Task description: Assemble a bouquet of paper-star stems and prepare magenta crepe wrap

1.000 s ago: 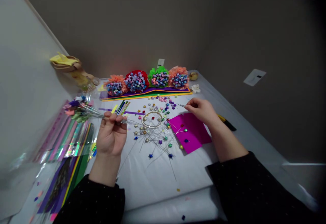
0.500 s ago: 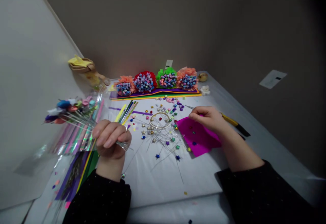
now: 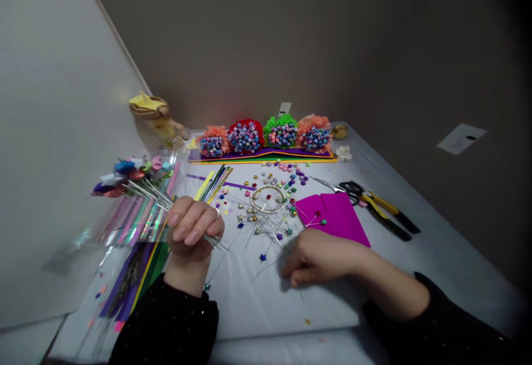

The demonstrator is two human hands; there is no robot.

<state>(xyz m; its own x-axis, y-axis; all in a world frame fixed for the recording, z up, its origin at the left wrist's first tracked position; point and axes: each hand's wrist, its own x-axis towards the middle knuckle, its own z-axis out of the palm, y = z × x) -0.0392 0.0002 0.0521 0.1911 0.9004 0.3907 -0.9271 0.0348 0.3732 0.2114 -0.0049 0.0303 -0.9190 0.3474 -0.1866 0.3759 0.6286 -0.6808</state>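
My left hand [image 3: 192, 229] is closed around a bunch of thin wire stems [image 3: 153, 193] tipped with small folded paper stars [image 3: 127, 174], held up and pointing left. My right hand [image 3: 318, 257] rests low on the white table, fingers curled and pinched near a loose wire [image 3: 266, 268]; what it grips is too thin to make out. Between the hands lies a scatter of star-tipped wires [image 3: 268, 224] and a coil of wire [image 3: 266, 199]. A magenta paper sheet [image 3: 336, 218] lies just beyond the right hand.
Scissors [image 3: 347, 188] and yellow-handled pliers [image 3: 384, 207] lie right of the magenta sheet. Several star bouquets [image 3: 266, 135] line the back wall on coloured paper. Foil paper strips [image 3: 133, 224] and dark sheets [image 3: 128, 282] lie at left. A tape dispenser [image 3: 152, 110] stands back left.
My right hand left the scissors by the magenta sheet and came down toward me onto the loose wires. My left hand kept its bunch raised to the left.
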